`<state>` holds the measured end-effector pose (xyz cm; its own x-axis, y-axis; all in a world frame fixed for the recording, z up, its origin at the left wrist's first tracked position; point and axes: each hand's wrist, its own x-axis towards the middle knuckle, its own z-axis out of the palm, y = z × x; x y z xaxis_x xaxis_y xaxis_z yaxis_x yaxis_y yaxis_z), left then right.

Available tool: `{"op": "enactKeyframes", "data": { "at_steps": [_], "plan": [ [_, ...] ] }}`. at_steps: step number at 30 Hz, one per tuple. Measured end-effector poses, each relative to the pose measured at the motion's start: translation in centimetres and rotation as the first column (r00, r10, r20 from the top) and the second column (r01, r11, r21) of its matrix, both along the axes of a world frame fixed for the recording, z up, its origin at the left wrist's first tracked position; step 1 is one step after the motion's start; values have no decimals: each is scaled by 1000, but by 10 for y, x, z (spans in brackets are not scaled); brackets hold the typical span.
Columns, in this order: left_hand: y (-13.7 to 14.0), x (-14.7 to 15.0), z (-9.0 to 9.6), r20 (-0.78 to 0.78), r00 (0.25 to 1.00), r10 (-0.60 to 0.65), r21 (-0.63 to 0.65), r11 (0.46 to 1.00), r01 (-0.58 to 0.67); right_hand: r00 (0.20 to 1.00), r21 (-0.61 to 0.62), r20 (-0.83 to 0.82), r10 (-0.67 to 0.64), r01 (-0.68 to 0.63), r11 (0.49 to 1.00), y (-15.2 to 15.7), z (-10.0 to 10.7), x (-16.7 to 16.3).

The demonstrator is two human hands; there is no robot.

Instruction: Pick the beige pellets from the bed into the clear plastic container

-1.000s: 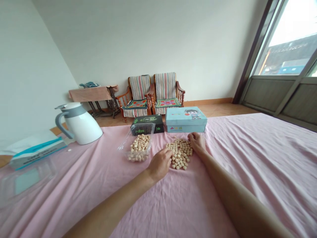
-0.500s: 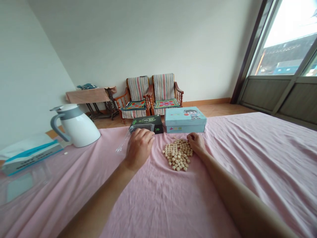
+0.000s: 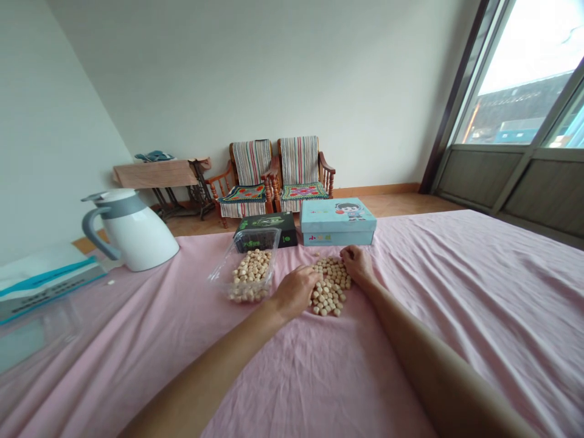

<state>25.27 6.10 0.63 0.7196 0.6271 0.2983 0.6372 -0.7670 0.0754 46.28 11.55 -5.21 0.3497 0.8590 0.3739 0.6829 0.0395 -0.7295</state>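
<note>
A pile of small, rounded beige pieces [image 3: 329, 295] lies loose on the pink cloth in front of me. My left hand [image 3: 297, 291] reaches into the pile's left side, its fingers together and bent down over the pieces; the fingertips are partly hidden. At the upper right edge of the pile rests my right hand [image 3: 358, 265], fingers curled in, so what they hold, if anything, does not show. Left of my left hand stands a clear plastic container [image 3: 274, 258] with its lid folded back, holding many of the same beige pieces.
Behind the pile are a light blue box [image 3: 337, 234] and a black box [image 3: 287, 228]. A white and grey jug [image 3: 143, 237] stands at left, near a tissue pack [image 3: 55, 283] and another clear plastic container [image 3: 50, 328]. Two wooden chairs [image 3: 298, 161] are beyond the table [image 3: 438, 292].
My left hand has moved right and down from over the clear container to the pile, uncovering the pieces inside the container. My right hand stays beside the pile. The view has shifted slightly.
</note>
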Motion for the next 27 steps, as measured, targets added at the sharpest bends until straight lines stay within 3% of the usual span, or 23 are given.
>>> {"op": "enactKeyframes", "data": {
  "at_steps": [5,8,11,13,16,19,23,27],
  "plan": [
    [-9,-19,46,53,998,19,201,979,-29,1000,-8,17,2,-2,1000,-2,2,0],
    [-4,-38,72,94,975,202,321,921,-221,1000,-10,23,-1,1,1000,-2,2,0],
    [0,-49,81,181,939,292,380,860,-340,1000,-9,15,0,0,1000,-2,0,0],
    [-2,-45,75,211,950,230,322,901,-290,1000,-8,13,2,-2,1000,-1,0,0],
    [-8,-28,53,163,984,79,91,991,-95,1000,-13,18,4,-4,1000,-1,-1,1],
    [-14,-11,25,95,995,13,-101,995,-3,1000,-23,11,7,-7,1000,0,-2,2],
    [-15,-1,0,86,996,35,-143,990,-22,1000,-17,19,11,-11,1000,1,-2,3],
    [-15,-2,4,96,995,37,-121,992,-25,999,-19,27,17,-17,1000,0,-2,3]
  ]
}}
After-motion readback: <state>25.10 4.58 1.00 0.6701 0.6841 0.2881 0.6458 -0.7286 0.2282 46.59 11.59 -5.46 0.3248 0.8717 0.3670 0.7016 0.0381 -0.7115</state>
